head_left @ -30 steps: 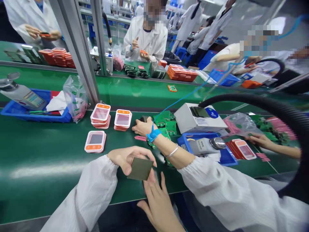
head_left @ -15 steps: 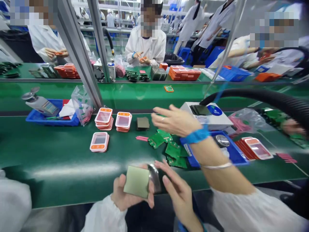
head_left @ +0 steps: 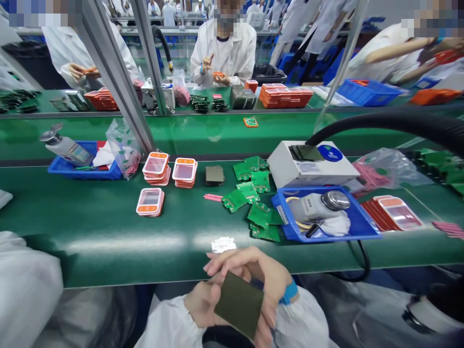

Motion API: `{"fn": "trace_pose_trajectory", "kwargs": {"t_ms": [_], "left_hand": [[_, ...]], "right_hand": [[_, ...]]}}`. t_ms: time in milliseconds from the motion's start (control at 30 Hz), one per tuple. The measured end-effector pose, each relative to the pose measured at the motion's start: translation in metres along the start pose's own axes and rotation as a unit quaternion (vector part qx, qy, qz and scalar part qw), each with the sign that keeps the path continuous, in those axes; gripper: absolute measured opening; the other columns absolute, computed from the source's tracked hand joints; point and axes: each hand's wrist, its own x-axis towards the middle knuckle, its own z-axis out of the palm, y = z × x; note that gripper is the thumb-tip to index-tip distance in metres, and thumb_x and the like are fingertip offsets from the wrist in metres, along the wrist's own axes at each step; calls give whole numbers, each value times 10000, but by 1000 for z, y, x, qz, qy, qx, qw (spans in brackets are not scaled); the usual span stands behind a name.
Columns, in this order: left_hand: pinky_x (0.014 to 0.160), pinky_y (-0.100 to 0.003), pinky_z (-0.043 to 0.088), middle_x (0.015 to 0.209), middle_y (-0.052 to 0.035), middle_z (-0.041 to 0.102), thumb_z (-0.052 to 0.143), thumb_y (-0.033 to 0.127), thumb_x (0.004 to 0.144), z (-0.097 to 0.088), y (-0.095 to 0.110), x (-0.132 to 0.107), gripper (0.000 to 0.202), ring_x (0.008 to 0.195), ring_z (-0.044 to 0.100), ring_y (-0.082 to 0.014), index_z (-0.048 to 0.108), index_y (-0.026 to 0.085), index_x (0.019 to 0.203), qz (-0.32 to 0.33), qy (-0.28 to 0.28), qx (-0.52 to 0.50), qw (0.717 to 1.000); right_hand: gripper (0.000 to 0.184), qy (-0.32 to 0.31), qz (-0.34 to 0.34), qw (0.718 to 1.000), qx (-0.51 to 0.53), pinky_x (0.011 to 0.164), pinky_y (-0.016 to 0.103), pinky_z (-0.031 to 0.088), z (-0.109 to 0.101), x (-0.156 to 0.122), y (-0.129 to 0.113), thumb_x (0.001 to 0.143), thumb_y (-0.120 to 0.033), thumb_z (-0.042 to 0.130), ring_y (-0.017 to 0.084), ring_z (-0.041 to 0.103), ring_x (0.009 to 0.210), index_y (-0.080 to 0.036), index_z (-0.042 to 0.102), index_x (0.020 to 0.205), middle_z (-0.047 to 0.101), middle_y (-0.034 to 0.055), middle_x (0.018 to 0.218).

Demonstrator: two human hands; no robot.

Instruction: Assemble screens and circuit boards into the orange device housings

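Both my hands hold one dark olive square panel (head_left: 239, 304) just below the near edge of the green belt (head_left: 90, 232). My left hand (head_left: 201, 302) grips its left edge from beneath. My right hand (head_left: 250, 268), with a blue strap on the wrist, curls over the top and right edge. On the belt ahead lie several green circuit boards (head_left: 250, 193), another dark square panel (head_left: 214, 175), pink strips (head_left: 213, 197) and a crumpled scrap of clear film (head_left: 224, 244).
Stacks of orange-and-white frames (head_left: 156, 167) stand left of centre. A blue tray (head_left: 362, 227) with a grey device and a white box (head_left: 311, 169) sit to the right under a black hose (head_left: 398, 123). Another blue tray (head_left: 61, 169) and a plastic bag (head_left: 123, 150) are at the left. People in white coats work across the line.
A co-worker's arm that reached over the circuit boards has pulled out of view. My hands have drawn the panel back toward me, and my right hand has closed on it.
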Motion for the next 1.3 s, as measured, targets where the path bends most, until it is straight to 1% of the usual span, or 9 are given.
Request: {"fn": "trace_pose_trajectory", "kwargs": {"t_ms": [167,400,567,667,767,833,900,1133,1300], "left_hand": [[819,-476,441,970,-106,687,741,552,600,21,3,8,598,879,645,-293,644,195,1069,-40,-80,-46,995],[901,-456,418,961,-144,703,666,670,625,22,11,11,698,914,663,-296,645,123,1059,-82,-78,2,994],[887,-419,452,936,-117,713,551,529,841,42,58,-15,347,869,681,-230,511,189,896,24,185,239,953],[924,-350,431,1024,-82,678,594,430,839,47,101,-32,255,961,633,-193,478,209,889,191,369,441,795],[979,-388,408,1154,-102,592,612,369,801,36,141,-38,347,1097,569,-226,436,219,1060,329,526,566,543],[1037,-458,366,1268,-169,501,641,357,745,24,162,-37,537,1228,477,-291,373,181,1177,337,583,621,401],[1065,-503,332,1343,-222,419,675,386,691,13,175,-36,705,1300,397,-348,320,140,1248,293,607,656,340],[882,-484,474,1170,-183,597,683,457,652,10,185,-33,781,1014,632,-342,239,188,1236,186,636,617,424],[915,-511,454,1199,-165,590,721,443,605,17,181,-37,750,1085,591,-357,264,232,1161,270,672,573,383]], "right_hand": [[742,54,-45,995,65,1093,542,257,5,-3,1,517,-647,803,289,636,1065,-189,618,1072,691,131,1092],[652,204,37,965,161,999,529,411,17,-17,3,596,-648,769,321,649,1039,-219,658,1074,714,130,1026],[711,362,-23,911,197,995,557,425,5,-31,19,639,-717,676,326,650,979,-213,637,1138,674,130,987],[812,404,-14,895,190,1047,602,360,0,-35,32,645,-764,623,370,593,1100,-186,609,1216,646,165,1096],[659,396,-12,896,203,1051,621,352,0,-32,44,718,-688,622,371,577,1145,-206,640,1167,648,163,1152],[602,385,-16,896,220,1044,615,361,3,-28,46,716,-639,663,368,571,1161,-220,651,1148,646,155,1182],[616,376,-11,900,220,1025,598,385,5,-26,44,680,-617,710,366,583,1145,-218,652,1146,646,157,1187],[648,341,0,916,212,938,425,473,8,-24,26,593,-512,823,269,634,1027,-210,652,1140,680,116,1096],[641,334,-2,917,218,908,363,472,7,-25,24,583,-498,839,237,633,1007,-204,650,1120,680,95,1069]]}}
